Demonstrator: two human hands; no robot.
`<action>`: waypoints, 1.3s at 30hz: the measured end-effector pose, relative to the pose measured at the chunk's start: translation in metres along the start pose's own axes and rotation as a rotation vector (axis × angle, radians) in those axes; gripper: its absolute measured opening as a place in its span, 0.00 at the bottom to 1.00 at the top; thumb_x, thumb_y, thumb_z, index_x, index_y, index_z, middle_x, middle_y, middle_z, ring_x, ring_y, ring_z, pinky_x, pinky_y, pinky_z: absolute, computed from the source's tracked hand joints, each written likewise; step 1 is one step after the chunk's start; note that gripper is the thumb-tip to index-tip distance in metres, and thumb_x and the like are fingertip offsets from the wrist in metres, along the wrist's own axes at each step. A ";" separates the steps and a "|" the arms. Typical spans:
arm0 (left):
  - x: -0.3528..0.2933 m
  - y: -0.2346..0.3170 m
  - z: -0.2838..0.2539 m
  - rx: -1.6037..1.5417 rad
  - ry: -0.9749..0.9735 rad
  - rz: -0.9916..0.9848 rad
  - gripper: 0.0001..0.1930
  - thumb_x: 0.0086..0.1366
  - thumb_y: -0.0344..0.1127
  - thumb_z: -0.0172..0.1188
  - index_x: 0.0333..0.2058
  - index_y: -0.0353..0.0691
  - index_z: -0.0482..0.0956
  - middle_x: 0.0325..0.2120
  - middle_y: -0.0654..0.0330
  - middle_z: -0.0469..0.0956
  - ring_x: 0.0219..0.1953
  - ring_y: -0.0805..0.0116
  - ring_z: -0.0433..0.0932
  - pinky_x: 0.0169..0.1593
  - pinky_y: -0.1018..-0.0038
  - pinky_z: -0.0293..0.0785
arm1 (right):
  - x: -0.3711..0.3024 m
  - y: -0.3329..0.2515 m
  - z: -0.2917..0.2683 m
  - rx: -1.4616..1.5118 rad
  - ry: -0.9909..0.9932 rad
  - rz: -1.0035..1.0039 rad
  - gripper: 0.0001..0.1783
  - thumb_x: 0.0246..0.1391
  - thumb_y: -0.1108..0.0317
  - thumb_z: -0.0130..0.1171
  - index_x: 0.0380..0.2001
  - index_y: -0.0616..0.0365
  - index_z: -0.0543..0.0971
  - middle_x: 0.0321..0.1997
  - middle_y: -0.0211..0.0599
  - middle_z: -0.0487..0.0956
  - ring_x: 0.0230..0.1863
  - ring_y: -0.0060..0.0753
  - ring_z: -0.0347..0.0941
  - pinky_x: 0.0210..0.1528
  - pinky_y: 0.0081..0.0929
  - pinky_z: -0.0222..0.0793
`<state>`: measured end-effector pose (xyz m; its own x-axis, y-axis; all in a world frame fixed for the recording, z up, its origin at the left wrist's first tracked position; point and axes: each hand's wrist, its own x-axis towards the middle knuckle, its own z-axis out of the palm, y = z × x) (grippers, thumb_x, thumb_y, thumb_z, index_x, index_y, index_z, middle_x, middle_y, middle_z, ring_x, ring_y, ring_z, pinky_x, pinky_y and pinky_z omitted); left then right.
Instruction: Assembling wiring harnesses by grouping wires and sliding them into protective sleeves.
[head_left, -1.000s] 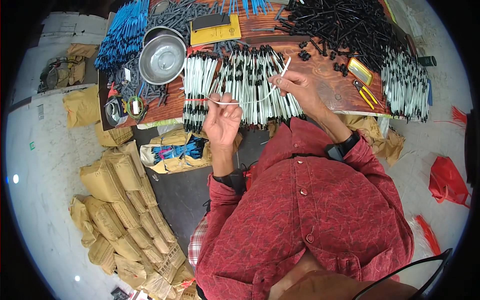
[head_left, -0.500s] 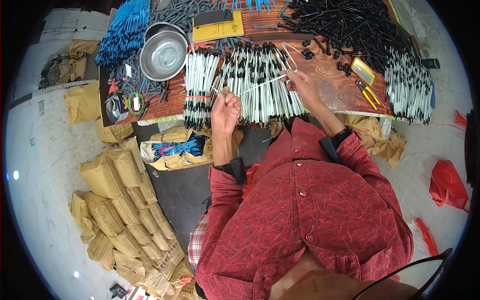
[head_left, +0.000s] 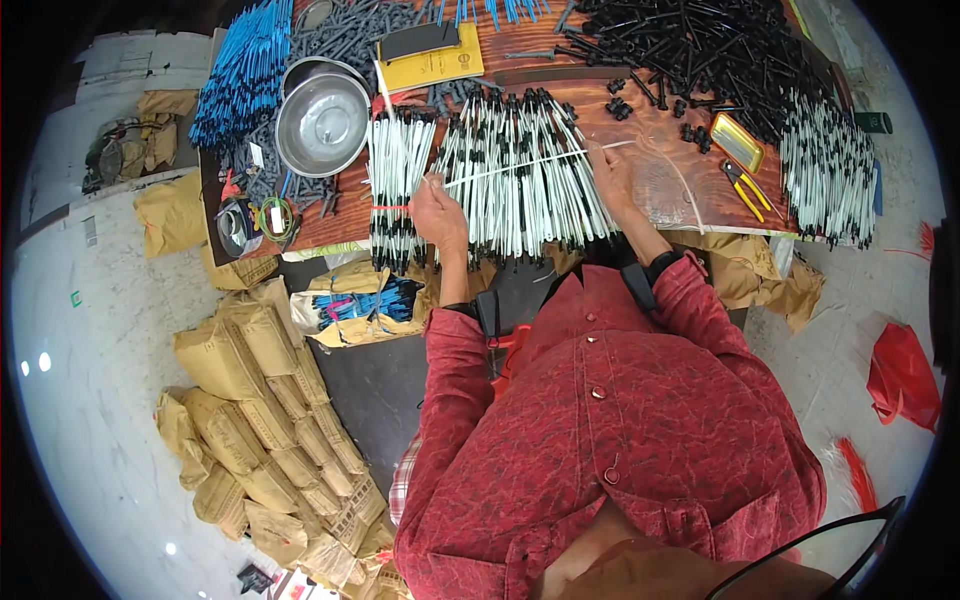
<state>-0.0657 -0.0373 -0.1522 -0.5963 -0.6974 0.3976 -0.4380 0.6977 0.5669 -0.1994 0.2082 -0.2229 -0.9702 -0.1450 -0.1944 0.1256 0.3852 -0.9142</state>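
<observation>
A thin white cord (head_left: 515, 168) is pulled straight between my two hands, over a wide row of white sticks with black fittings (head_left: 525, 205). My left hand (head_left: 440, 218) is closed on the cord's left part, beside a smaller bundle of white sticks (head_left: 392, 165) with a red band round it. A white tail rises over that bundle. At the right end of the row, my right hand (head_left: 612, 180) grips the cord, fingers partly hidden. Beyond it the loose end runs right and curves down over the wooden table (head_left: 665, 185).
Metal bowls (head_left: 322, 125) and blue sticks (head_left: 240, 75) are at the left. A yellow booklet (head_left: 430, 62) lies at the back. Black parts (head_left: 690, 45), a yellow tin (head_left: 737, 143), yellow-handled pliers (head_left: 742, 188) and more white sticks (head_left: 828, 170) are at the right. Paper-wrapped packs (head_left: 270, 400) cover floor lower left.
My left hand has moved slightly left and down, now palm down. My right hand has shifted a little right. The cord's loop has opened out to the right, and a tail shows at left.
</observation>
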 end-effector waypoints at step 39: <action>-0.098 -0.027 0.083 -1.187 -0.702 -1.084 0.14 0.70 0.32 0.42 0.46 0.31 0.73 0.38 0.55 0.78 0.38 0.66 0.78 0.39 0.73 0.77 | -0.007 0.045 0.026 0.151 -0.151 0.417 0.14 0.62 0.62 0.48 0.36 0.61 0.76 0.32 0.31 0.77 0.32 0.25 0.71 0.37 0.26 0.67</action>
<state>-0.0512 0.0260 -0.2668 -0.6855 -0.3050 -0.6611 -0.3056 -0.7036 0.6415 -0.1819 0.2030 -0.2714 -0.7909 -0.1420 -0.5952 0.5377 0.3032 -0.7867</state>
